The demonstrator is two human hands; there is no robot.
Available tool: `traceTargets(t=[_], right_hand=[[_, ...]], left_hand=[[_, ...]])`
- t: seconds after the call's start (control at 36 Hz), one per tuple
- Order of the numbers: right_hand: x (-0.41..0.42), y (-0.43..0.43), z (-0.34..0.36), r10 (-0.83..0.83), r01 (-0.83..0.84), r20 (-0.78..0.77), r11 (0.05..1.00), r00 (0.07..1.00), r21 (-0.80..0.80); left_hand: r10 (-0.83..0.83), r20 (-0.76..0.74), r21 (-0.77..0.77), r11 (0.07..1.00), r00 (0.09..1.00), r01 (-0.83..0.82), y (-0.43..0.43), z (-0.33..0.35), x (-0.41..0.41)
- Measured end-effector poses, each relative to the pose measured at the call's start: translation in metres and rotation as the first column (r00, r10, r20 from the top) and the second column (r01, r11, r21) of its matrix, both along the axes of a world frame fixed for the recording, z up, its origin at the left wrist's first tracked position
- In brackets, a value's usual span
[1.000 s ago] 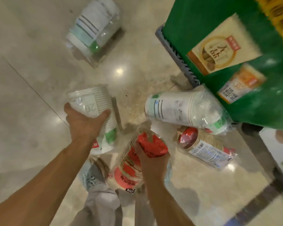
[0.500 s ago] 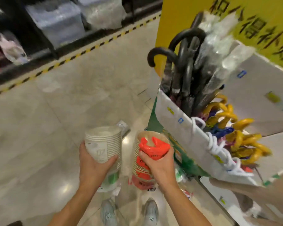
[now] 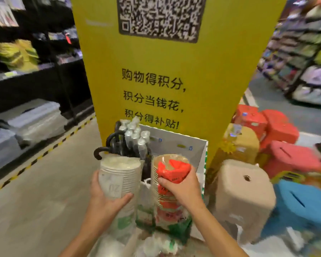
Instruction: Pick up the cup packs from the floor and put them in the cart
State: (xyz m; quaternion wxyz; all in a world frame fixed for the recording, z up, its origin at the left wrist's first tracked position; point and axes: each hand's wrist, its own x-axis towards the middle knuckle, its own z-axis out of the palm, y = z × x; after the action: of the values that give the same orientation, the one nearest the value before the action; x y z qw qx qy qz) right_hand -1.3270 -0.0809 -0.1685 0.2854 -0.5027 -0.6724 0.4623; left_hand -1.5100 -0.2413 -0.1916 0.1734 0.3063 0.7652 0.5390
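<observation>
My left hand grips a wrapped pack of white paper cups with green print low on it, held upright. My right hand grips a second wrapped pack of brown cups with a red label, also upright, right beside the first. Both packs are raised in front of a white display box full of umbrellas. No cart shows in this view. More wrapped packs lie blurred at the bottom edge, below my hands.
A tall yellow pillar sign stands straight ahead. Stacked plastic stools, beige, red and blue, crowd the right. Dark shelves line the left behind a yellow-black floor stripe. Bare floor lies at the left.
I rose from the floor with both packs in hand; the view swung up from the floor to the pillar and shelves. The packs left on the floor dropped to the bottom edge.
</observation>
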Motion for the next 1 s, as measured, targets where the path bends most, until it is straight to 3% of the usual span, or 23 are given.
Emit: traceTargets(t=[0.11, 0.25, 0.5, 0.75, 1.0], right_hand=[[0.064, -0.004, 0.026, -0.228, 0.228, -0.049, 0.974, 0.972, 0.009], [0.162, -0.027, 0.056, -0.429, 0.432, -0.079, 0.902, 0.9, 0.025], [0.344, -0.097, 0.083, -0.777, 0.785, -0.115, 0.605, 0.619, 0.133], [0.533, -0.223, 0.094, -0.926, 0.942, -0.192, 0.3, 0.326, 0.152], [0.712, -0.384, 0.09, -0.958, 0.993, -0.28, 0.026, 0.057, 0.113]], left_hand=[[-0.229, -0.023, 0.06, 0.971, 0.973, 0.23, 0.038, 0.019, 0.032], [-0.493, -0.082, 0.102, 0.86, 0.866, 0.499, 0.078, 0.041, 0.107], [-0.784, -0.079, 0.21, 0.591, 0.616, 0.779, 0.096, 0.069, 0.291], [-0.952, -0.08, 0.231, 0.269, 0.294, 0.935, 0.055, 0.088, 0.501], [-0.992, -0.126, 0.213, -0.004, 0.023, 0.977, -0.044, 0.096, 0.741]])
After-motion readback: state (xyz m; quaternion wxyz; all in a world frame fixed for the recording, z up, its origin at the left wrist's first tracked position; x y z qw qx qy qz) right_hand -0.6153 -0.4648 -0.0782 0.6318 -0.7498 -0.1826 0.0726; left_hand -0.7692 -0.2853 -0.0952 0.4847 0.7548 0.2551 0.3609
